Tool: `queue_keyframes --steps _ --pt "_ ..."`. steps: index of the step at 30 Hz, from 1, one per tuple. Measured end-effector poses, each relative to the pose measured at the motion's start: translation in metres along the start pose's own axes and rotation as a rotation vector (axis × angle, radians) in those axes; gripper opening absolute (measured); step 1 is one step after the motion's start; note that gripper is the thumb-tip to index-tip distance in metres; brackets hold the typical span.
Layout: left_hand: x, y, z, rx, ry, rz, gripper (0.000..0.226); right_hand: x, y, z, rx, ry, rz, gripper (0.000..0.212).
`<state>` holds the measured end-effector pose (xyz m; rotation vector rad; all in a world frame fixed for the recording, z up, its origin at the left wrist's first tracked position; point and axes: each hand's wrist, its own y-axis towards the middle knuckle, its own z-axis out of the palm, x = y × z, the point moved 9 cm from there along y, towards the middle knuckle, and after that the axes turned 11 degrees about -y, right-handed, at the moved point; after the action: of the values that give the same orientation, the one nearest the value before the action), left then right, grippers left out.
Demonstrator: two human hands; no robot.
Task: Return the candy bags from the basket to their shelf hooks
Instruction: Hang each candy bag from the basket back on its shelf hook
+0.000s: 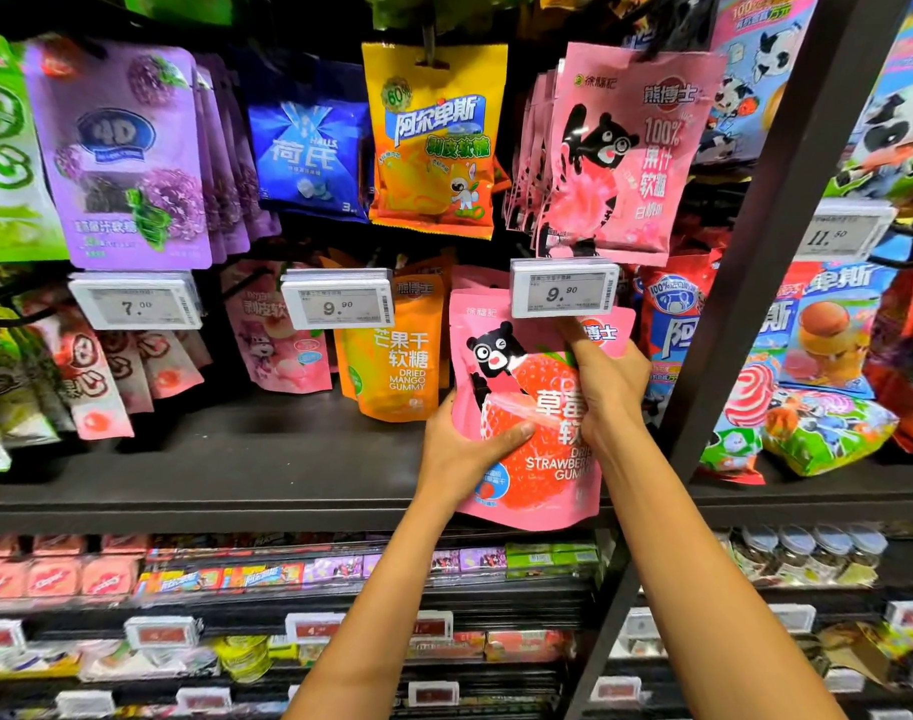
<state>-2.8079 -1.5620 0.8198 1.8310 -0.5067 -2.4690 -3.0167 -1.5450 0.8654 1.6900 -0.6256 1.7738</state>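
Big dark shelving unit [267,459] fills pretty much the whole view, matte black boards with a slanted black upright [787,200] cutting across the right side. Hanging rows of glossy, crinkly candy pouches cover it: purple grape bags [121,153] top left, a blue pouch [308,153] set back in shadow, an orange-yellow one [433,142], then a stack of pink bear bags [615,153] on the upper hook. Below, an orange dried mango gummy pouch [397,356] hangs next to the action. Front and center is the pink strawberry gummy bag [527,418], shiny plastic with a cartoon bear and a big strawberry, held up right under the 9.90 price tag [563,288], which covers its top edge, so I can't tell if the hang hole is on the hook or not. The left hand [464,449] is wrapped around the bag's lower left edge, thumb pressed flat across the front, other fingers hidden behind it. The right hand [605,387] pinches the upper right part, index finger reaching up toward the tag. More rectangular white price tags, 7.00 [134,304] and another 9.90 [337,304], sit left. The lower shelves are blurry boxes and jars, hard to read.
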Motion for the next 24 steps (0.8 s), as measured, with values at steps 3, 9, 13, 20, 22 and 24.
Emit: queue_keyframes --steps 3,9,13,20,22,24 --pt "0.006 0.006 0.000 0.008 0.006 -0.030 0.046 -0.001 0.005 0.003 -0.022 -0.039 -0.025 0.032" --pt "0.018 0.021 0.002 0.043 0.037 -0.083 0.040 0.000 0.009 0.006 -0.081 -0.174 -0.080 0.060" --pt "0.022 0.035 -0.002 0.040 0.050 -0.113 0.043 0.000 0.015 0.015 -0.056 -0.159 -0.136 0.043" --pt "0.024 0.054 -0.003 0.038 0.085 -0.118 0.047 -0.006 0.031 0.022 -0.078 -0.260 -0.084 0.058" --pt "0.028 0.055 -0.005 0.009 0.103 -0.113 0.047 -0.004 0.030 0.024 -0.047 -0.267 -0.135 0.058" --pt "0.029 0.054 -0.008 -0.031 0.140 -0.089 0.047 -0.001 0.027 0.025 -0.009 -0.251 -0.200 0.054"
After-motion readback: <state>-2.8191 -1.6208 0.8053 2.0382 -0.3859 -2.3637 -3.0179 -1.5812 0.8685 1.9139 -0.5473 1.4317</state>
